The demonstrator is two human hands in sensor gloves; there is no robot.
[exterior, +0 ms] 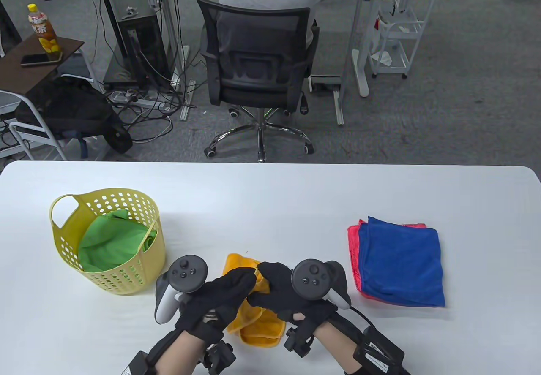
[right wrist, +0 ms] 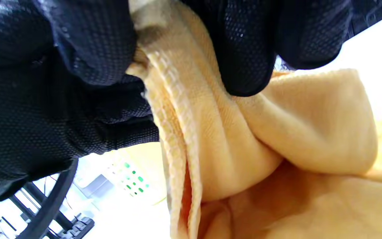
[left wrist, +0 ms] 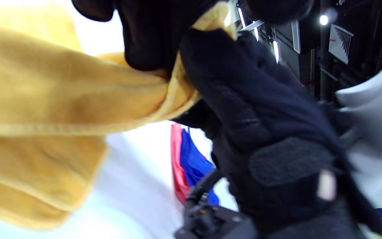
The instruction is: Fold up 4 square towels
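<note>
Both gloved hands, left hand (exterior: 222, 292) and right hand (exterior: 281, 292), pinch a crumpled orange towel (exterior: 253, 328) with closed fingers (right wrist: 244, 56), low over the white surface (exterior: 270, 197). It looks soft, light and floppy, so it is probably best held by its stitched corners.

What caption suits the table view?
Both hands, left hand and right hand, grip an orange towel between basket and folded towels.

Near table (exterior: 270, 189) left edge: perforated yellow plastic basket (exterior: 127, 280), crumpled green towel (exterior: 114, 244) inside. Right of it, at front centre: rumpled orange towel (exterior: 258, 328) between left hand (exterior: 219, 294) and right hand (exterior: 287, 294). Farther right: folded blue towel (exterior: 401, 261) atop folded red towel (exterior: 353, 240).
</note>
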